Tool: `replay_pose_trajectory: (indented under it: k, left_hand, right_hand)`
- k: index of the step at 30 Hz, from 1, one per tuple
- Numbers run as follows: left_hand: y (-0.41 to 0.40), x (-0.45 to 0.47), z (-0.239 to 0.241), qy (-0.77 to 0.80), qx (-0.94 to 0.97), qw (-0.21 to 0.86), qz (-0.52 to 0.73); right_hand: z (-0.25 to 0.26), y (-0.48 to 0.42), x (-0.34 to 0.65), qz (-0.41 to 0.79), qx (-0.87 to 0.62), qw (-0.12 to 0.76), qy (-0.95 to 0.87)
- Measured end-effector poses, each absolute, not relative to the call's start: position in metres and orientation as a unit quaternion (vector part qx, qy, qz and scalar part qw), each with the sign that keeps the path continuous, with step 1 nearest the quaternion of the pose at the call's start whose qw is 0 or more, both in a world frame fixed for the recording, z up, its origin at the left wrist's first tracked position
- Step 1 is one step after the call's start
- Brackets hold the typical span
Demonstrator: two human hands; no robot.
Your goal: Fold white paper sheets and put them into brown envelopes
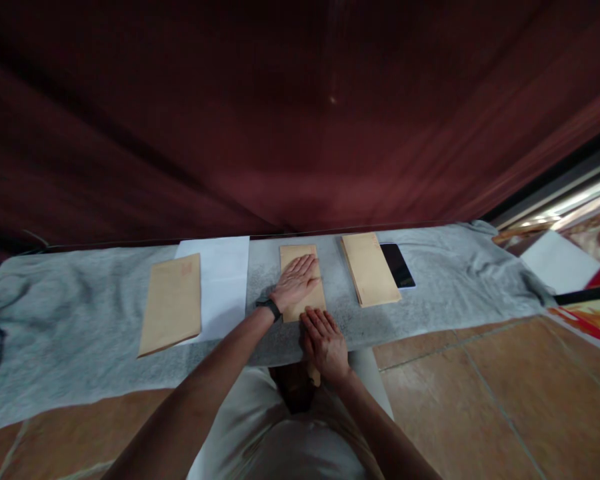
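Observation:
A brown paper envelope (293, 310) lies on the grey cloth in front of me, its long side running away from my body. My left hand (296, 279), with a dark band at the wrist, rests flat across its upper and middle part, fingers stretched out. At the near right corner of the envelope is my right hand (325, 340), its fingers extended and laid on the paper's edge. Its thumb side is partly hidden below the cloth's front edge. To the right sits a stack of brown envelopes (373, 270); another brown envelope pile (171, 300) lies to the left.
White paper sheets (225, 287) lie partly under the left pile. A dark-screened phone (398, 265) is beside the right stack. Grey cloth (450, 280) covers the narrow bench, with a dark red surface (300, 147) rising behind it. Tiled floor (445, 393) shows below.

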State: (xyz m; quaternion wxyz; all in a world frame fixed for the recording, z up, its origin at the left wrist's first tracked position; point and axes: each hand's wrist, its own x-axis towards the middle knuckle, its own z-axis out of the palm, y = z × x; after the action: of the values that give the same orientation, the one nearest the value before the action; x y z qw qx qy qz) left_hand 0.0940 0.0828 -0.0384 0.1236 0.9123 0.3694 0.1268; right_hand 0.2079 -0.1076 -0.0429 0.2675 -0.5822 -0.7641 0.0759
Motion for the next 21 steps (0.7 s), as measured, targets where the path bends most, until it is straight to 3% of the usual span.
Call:
replay_pose_trajectory:
  k: [21]
  left_hand:
    - [0.108,0.094,-0.036,0.436,0.895,0.053,0.077]
  right_hand:
    - [-0.045,-0.108,0.209,0.06,-0.579,0.265,-0.769]
